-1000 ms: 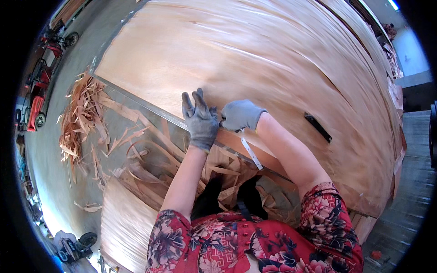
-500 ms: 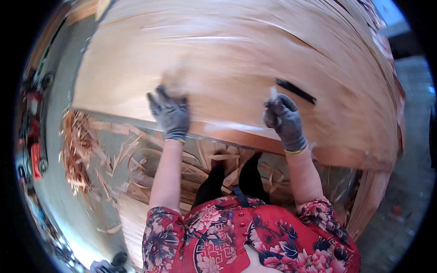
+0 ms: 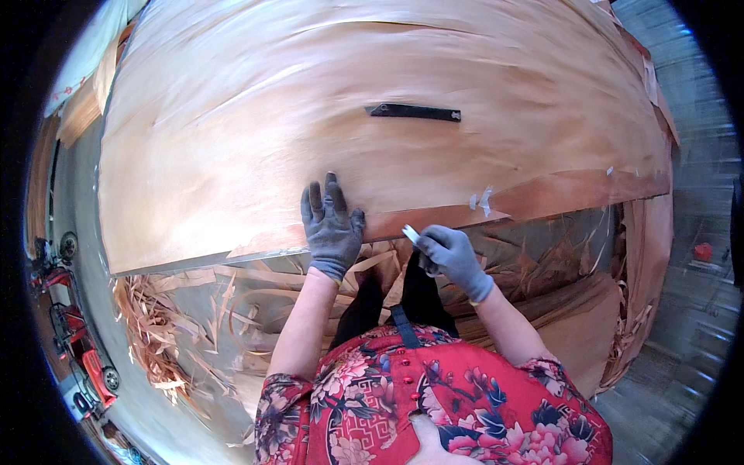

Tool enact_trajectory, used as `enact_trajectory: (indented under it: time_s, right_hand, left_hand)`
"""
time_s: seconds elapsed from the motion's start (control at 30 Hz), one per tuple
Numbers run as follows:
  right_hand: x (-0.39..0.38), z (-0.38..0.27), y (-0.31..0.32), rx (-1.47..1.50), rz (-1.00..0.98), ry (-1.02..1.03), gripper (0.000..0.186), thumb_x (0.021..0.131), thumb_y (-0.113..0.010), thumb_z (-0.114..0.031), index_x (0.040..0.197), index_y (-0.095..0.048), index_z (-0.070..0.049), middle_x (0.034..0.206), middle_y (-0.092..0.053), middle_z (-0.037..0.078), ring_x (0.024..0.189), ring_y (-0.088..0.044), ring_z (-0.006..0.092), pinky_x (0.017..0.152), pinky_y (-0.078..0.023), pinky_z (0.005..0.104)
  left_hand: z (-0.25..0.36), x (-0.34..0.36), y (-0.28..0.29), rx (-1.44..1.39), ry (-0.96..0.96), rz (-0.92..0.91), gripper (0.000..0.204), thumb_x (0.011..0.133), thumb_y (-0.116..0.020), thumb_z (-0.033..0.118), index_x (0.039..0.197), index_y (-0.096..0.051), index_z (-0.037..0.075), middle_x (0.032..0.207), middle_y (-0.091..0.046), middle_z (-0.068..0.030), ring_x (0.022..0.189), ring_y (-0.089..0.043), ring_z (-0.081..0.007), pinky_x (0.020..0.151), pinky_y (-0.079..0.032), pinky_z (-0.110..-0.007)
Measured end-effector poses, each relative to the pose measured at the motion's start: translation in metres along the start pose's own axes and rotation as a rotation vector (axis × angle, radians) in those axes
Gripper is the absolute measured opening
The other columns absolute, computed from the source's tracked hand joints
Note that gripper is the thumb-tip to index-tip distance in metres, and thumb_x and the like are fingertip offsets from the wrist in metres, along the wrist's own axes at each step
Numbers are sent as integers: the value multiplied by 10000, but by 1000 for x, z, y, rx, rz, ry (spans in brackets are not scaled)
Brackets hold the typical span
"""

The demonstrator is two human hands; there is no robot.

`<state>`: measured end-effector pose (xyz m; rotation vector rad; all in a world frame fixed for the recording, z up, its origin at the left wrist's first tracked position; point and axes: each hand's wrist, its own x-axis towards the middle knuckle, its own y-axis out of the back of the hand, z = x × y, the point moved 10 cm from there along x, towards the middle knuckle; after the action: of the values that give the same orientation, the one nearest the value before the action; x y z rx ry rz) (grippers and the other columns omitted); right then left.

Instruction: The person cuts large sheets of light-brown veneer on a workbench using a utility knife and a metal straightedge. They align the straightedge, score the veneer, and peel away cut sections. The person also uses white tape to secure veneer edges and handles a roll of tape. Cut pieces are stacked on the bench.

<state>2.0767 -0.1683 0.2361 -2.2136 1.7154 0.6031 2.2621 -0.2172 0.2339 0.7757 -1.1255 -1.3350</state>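
Note:
A large, thin sheet of tan wood veneer (image 3: pixel 256 147) covers a broad stack in front of me. My left hand (image 3: pixel 335 236), in a grey glove, lies on its near edge with the fingers spread. My right hand (image 3: pixel 453 260), also gloved, is closed around a small white piece (image 3: pixel 411 232) that sticks out past the fingertips; its exact kind is unclear. That hand is just off the near edge, over the gap before my body. Farther in on the veneer rests a black-handled knife (image 3: pixel 416 113). White scraps (image 3: pixel 482 201) like tape sit on a reddish strip (image 3: pixel 558 194) along the edge.
Curled veneer offcuts (image 3: pixel 155 333) heap on the floor at the left, with more around my feet. Red wheeled machines (image 3: pixel 93 368) stand at the far left. Stacked veneer (image 3: pixel 577 322) lies at the lower right, and a red object (image 3: pixel 703 252) is on the floor beyond.
My view has shifted and turned. My right hand has come from above the sheet to the near edge, closer to my left hand, still holding the white piece. My left hand remains spread by the edge.

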Motion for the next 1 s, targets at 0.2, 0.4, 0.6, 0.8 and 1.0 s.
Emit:
enact_trajectory:
  time_s: [0.2,0.4,0.6,0.8,1.0]
  right_hand:
    - [54,1,-16,-322,135,113,277,848,-578,-277,748,-631,-25,569,-605,90,508,-599,163,504,-459,297]
    - [60,-5,-19,-450,170,-10,370,830,-580,-391,701,-627,-48,531,-594,78,520,-605,200,541,-458,332]
    - [61,3,-14,-379,181,35,345,848,-587,-331,704,-624,-20,520,-584,62,482,-575,131,473,-432,274]
    - [63,-11,-17,-567,229,45,356,831,-559,-356,679,-644,-45,582,-607,108,586,-603,242,564,-465,347]
    - [68,-15,-14,-821,251,55,398,813,-546,-421,694,-678,-64,673,-627,165,711,-625,348,656,-497,422]
  left_hand:
    - [14,5,0,96,-125,22,650,840,-464,287,1393,-245,26,1465,-212,-147,1355,-149,-362,1100,-101,-481]
    - [3,5,-4,98,-38,-10,682,840,-473,331,1403,-230,34,1474,-191,-144,1362,-130,-357,1103,-88,-477]
    - [14,6,9,-42,-103,-86,743,834,-486,391,1406,-205,10,1481,-145,-171,1372,-86,-353,1104,-48,-481]
    - [5,4,-6,128,-35,-39,809,825,-490,457,1414,-168,6,1487,-113,-176,1375,-69,-351,1103,-28,-478]
    - [3,15,-1,70,183,30,935,775,-514,572,1421,-137,10,1487,-93,-192,1377,-53,-351,1097,-9,-479]
